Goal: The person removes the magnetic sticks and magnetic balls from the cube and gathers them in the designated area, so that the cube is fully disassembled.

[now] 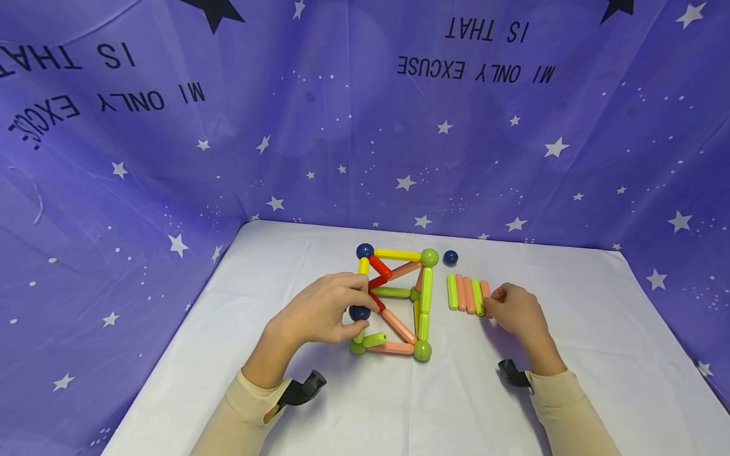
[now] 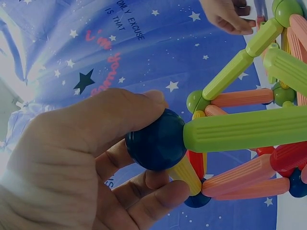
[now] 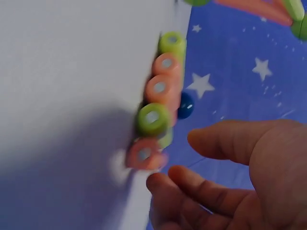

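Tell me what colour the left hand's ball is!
The ball is dark blue, clearest in the left wrist view.

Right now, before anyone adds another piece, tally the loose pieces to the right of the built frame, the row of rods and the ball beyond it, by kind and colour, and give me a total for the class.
Green rods: 2
Pink rods: 3
Dark blue balls: 1
Total: 6 loose pieces
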`<state>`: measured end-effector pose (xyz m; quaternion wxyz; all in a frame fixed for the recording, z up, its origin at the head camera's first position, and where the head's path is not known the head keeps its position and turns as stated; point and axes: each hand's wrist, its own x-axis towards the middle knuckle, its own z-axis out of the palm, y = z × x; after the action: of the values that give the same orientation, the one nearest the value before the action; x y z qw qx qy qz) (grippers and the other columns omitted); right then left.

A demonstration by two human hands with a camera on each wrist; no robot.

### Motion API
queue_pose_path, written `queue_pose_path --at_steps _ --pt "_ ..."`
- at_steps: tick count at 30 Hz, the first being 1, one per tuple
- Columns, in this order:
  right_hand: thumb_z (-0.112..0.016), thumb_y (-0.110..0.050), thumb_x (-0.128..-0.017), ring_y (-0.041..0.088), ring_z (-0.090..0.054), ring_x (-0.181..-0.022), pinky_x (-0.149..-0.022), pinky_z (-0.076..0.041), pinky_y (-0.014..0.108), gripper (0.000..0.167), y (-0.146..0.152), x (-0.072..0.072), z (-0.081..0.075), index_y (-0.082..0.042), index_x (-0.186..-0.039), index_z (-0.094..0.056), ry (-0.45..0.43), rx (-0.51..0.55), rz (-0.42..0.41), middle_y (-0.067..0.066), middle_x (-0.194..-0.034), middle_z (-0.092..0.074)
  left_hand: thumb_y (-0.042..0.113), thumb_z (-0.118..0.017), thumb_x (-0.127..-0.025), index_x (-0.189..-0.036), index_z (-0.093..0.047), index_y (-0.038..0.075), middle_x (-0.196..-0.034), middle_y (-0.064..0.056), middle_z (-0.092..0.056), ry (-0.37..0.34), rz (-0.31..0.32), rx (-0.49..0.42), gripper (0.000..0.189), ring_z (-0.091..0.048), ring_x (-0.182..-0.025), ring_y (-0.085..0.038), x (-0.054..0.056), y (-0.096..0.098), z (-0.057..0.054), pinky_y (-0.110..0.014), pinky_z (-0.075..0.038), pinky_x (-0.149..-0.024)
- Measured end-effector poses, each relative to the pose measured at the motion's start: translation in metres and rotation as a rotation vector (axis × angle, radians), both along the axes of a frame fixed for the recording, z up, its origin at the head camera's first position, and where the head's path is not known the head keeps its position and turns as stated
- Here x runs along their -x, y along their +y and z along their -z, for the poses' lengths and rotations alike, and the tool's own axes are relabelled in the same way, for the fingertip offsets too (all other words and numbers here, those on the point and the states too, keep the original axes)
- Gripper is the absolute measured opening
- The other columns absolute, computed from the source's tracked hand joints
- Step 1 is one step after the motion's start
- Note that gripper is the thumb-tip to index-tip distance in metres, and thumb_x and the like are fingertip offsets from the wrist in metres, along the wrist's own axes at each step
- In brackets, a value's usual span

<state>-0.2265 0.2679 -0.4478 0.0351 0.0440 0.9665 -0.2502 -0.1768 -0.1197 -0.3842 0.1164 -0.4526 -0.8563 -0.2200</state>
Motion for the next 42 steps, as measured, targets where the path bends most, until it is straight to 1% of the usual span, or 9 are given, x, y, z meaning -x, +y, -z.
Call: queue_pose_path --at_steps 4,8,11,14,18,21,28,34,42 --pt "-0.060 -0.024 -0.087 0.020 -0.051 -0.060 -0.051 -0.039 0.032 0.020 -0.021 -0.010 -0.014 -0.005 -0.091 -0.062 0.167 -0.041 -0.051 0.003 -0.072 -0.060 0.018 -0.072 -0.080 -0.097 -0.076 0.023 -0.084 0.011 -0.048 0.002 0.002 -0.002 0.019 -0.043 -0.074 -0.006 0.000 0.000 0.000 -0.023 -0.039 -0.064" --pt "-0.066 -0.020 -0.086 0.015 -0.050 -0.058 -0.055 -0.041 0.032 0.009 -0.054 -0.025 -0.027 -0.011 -0.084 -0.064 0.301 0.003 -0.227 -0.003 -0.071 -0.059 0.018 -0.072 -0.079 -0.097 -0.076 0.023 -0.083 0.011 -0.048 0.004 0.004 -0.005 0.019 -0.043 -0.073 -0.006 0.000 0.000 0.000 -0.024 -0.038 -0.064" --pt "-0.070 -0.022 -0.087 0.011 -0.051 -0.060 -0.056 -0.044 0.030 0.006 -0.080 -0.039 -0.034 -0.017 -0.086 -0.066 0.253 0.079 -0.440 -0.009 -0.072 -0.059 0.018 -0.073 -0.079 -0.097 -0.076 0.023 -0.083 0.011 -0.048 0.004 0.006 -0.006 0.019 -0.043 -0.073 -0.006 0.001 0.000 0.000 -0.024 -0.038 -0.064" --pt "-0.070 -0.029 -0.090 0.010 -0.053 -0.064 -0.054 -0.046 0.027 0.013 -0.105 -0.053 -0.037 -0.020 -0.099 -0.066 0.133 0.160 -0.623 -0.012 -0.078 -0.059 0.018 -0.073 -0.079 -0.097 -0.076 0.023 -0.083 0.011 -0.048 0.005 0.010 -0.010 0.018 -0.043 -0.073 -0.006 0.001 0.000 0.000 -0.024 -0.038 -0.064" --pt "-0.069 -0.031 -0.091 0.007 -0.054 -0.067 -0.059 -0.048 0.025 0.029 -0.134 -0.063 -0.027 -0.020 -0.117 -0.062 0.088 0.188 -0.785 -0.011 -0.088 -0.059 0.018 -0.073 -0.079 -0.097 -0.076 0.024 -0.082 0.012 -0.049 0.003 0.014 -0.025 0.019 -0.042 -0.071 -0.005 0.001 0.000 0.000 -0.023 -0.038 -0.062" --pt "-0.070 -0.024 -0.091 0.005 -0.052 -0.067 -0.061 -0.047 0.023 0.028 -0.151 -0.065 -0.013 -0.016 -0.117 -0.063 0.122 0.184 -0.858 -0.010 -0.091 -0.059 0.017 -0.073 -0.078 -0.096 -0.076 0.025 -0.082 0.012 -0.050 0.003 0.022 -0.044 0.020 -0.042 -0.071 -0.004 0.001 0.000 0.001 -0.021 -0.037 -0.062" --pt "-0.070 -0.010 -0.088 0.002 -0.053 -0.067 -0.062 -0.048 0.021 0.012 -0.163 -0.065 0.001 -0.012 -0.099 -0.068 0.171 0.171 -0.886 -0.009 -0.082 -0.062 0.017 -0.072 -0.078 -0.095 -0.076 0.022 -0.082 0.010 -0.050 0.021 0.025 -0.037 0.018 -0.044 -0.072 -0.007 0.002 -0.001 0.000 -0.023 -0.038 -0.063" --pt "-0.065 -0.011 -0.091 -0.002 -0.057 -0.079 -0.073 -0.049 0.021 0.007 -0.161 -0.069 0.006 -0.013 -0.097 -0.069 0.106 0.115 -0.953 -0.011 -0.089 -0.065 0.017 -0.073 -0.079 -0.095 -0.076 0.020 -0.084 0.010 -0.052 0.014 0.019 -0.026 0.017 -0.044 -0.071 -0.007 0.003 -0.001 -0.002 -0.023 -0.039 -0.063" --pt "-0.068 -0.017 -0.090 0.004 -0.049 -0.061 -0.053 -0.043 0.022 0.013 -0.131 -0.069 -0.009 -0.026 -0.097 -0.062 0.053 0.232 -0.829 -0.014 -0.075 -0.057 0.017 -0.073 -0.078 -0.094 -0.075 0.019 -0.083 0.010 -0.051 -0.005 0.012 -0.014 0.016 -0.044 -0.072 -0.007 0.002 0.001 -0.001 -0.023 -0.039 -0.063"
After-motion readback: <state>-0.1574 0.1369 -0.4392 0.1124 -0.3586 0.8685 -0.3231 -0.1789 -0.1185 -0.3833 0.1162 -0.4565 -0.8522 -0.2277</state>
